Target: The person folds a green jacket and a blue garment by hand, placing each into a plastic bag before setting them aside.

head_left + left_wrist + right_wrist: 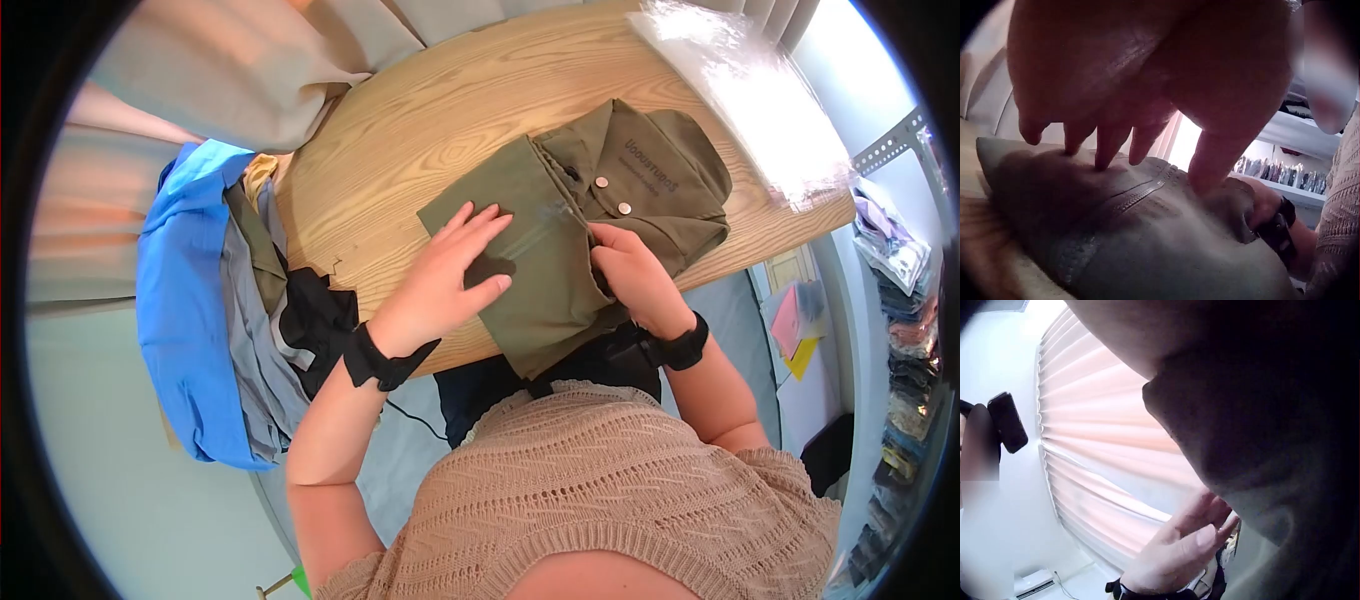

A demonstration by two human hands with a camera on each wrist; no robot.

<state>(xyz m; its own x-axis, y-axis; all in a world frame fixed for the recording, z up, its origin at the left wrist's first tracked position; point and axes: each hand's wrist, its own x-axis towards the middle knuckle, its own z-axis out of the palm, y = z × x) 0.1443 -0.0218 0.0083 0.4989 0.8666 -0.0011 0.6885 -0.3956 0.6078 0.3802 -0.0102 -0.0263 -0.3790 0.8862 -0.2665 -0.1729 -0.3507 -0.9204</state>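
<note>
A green garment lies partly folded on the wooden table, just toward one o'clock from the middle of the head view. Its flatter part reaches toward eight o'clock, and the part toward two o'clock shows two round buttons and dark lettering. The left hand is over the garment's nine o'clock side, its fingers parted and nearly straight, the thumb standing well away from them; it has nothing gripped. In the left wrist view the palm is raised above the cloth with the fingers angled down to it, though whether every fingertip touches cannot be told. The right hand is at the garment's four o'clock side, pinching an edge of the green cloth near the buttons, its fingers bent in and their tips hidden by the fabric. In the right wrist view the cloth is dark and covers much of the grip. A black band circles the left wrist and another band circles the right. Over at nine o'clock hangs a pile of clothes, with blue, grey, green and black pieces, beside the table edge. Clear plastic sheets lie shining on the table at one o'clock. Curtains hang from ten to eleven o'clock, and a shelf with packed items stands toward three o'clock.
</note>
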